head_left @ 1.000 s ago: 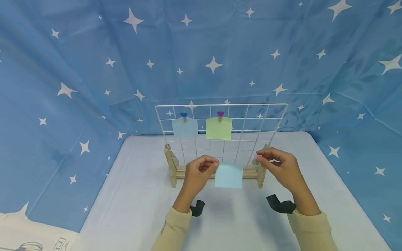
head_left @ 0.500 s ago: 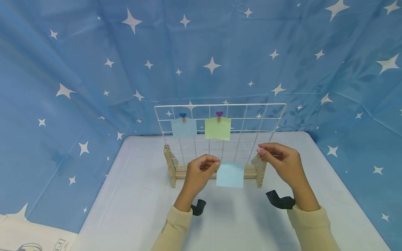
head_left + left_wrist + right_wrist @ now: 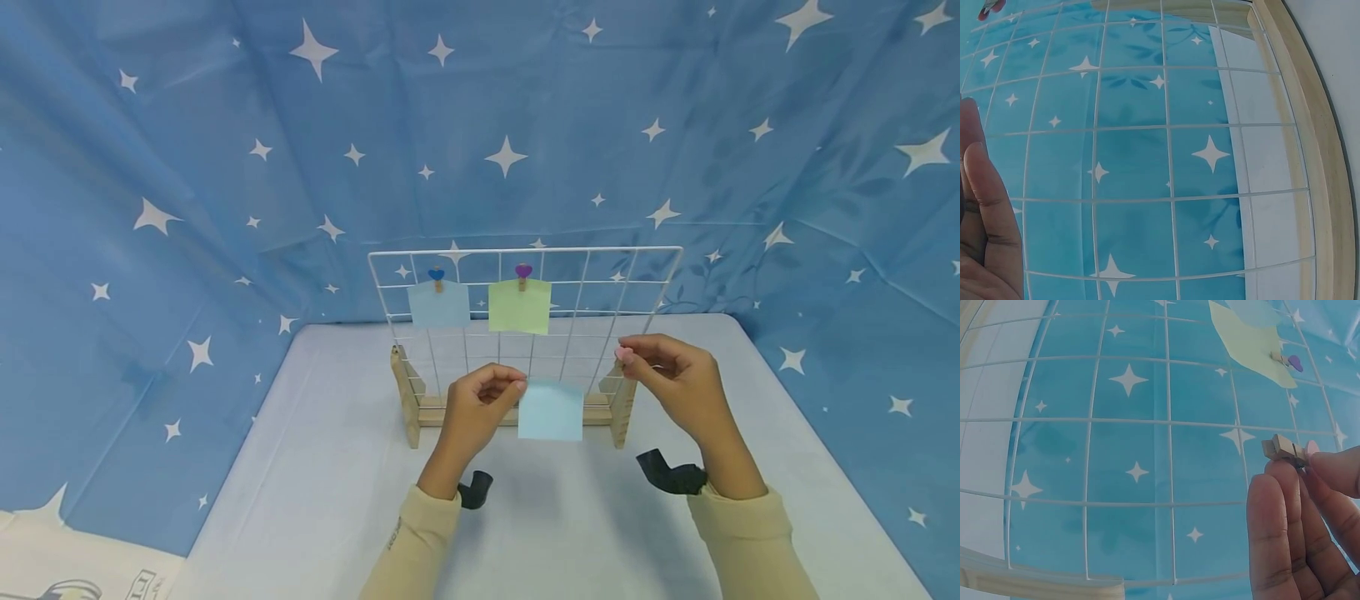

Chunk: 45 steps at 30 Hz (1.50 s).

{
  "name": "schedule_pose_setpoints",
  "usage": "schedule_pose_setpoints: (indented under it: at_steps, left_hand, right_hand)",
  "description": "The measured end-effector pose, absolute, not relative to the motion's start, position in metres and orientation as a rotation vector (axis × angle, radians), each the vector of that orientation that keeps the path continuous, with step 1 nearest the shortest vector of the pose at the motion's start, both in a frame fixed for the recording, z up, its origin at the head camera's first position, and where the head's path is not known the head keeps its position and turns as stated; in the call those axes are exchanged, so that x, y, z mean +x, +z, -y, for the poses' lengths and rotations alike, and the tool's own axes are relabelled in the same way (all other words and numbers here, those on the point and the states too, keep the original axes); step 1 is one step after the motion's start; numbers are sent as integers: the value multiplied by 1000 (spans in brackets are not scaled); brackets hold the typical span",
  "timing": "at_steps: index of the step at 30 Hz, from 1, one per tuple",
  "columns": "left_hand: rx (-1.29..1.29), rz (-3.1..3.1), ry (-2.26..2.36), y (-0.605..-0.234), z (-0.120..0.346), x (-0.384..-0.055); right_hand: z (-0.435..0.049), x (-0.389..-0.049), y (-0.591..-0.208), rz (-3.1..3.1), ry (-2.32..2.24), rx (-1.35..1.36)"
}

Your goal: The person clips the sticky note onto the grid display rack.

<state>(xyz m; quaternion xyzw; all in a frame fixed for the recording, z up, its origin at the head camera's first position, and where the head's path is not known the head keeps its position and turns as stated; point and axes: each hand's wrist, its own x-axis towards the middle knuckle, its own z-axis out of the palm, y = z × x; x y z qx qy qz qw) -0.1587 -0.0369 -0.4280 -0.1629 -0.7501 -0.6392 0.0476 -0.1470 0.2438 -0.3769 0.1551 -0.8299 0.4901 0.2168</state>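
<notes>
My left hand (image 3: 476, 408) pinches the upper left corner of a light blue sticky note (image 3: 551, 412), which hangs in front of the lower part of a white wire grid (image 3: 562, 249). Between the thumb and fingers of my right hand (image 3: 678, 383) is a small wooden clothespin (image 3: 1284, 448) with a pink heart, its jaws pointing toward the grid. A blue note (image 3: 439, 310) under a blue-heart clothespin (image 3: 437, 276) and a green note (image 3: 517, 312) under a purple-heart clothespin (image 3: 523, 273) hang on the grid's upper part. The left wrist view does not show the held note.
Wooden feet carry the grid: one at the left (image 3: 406, 400), one at the right (image 3: 622, 408). They stand on a white table (image 3: 315, 500). Behind rises a blue star-print cloth (image 3: 465, 108). A cream printed cloth (image 3: 90, 554) lies at the lower left.
My right hand has moved up and slightly right with the clothespin. The left hand has lifted the blue note a little and shifted slightly right.
</notes>
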Motion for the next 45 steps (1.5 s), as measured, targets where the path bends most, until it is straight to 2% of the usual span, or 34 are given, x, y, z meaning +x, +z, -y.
schedule_pose_setpoints:
  at_steps: [45]
  left_hand:
    - [-567, 2230, -1899, -410, 24, -180]
  right_hand:
    - [-250, -154, -361, 2364, 1330, 361]
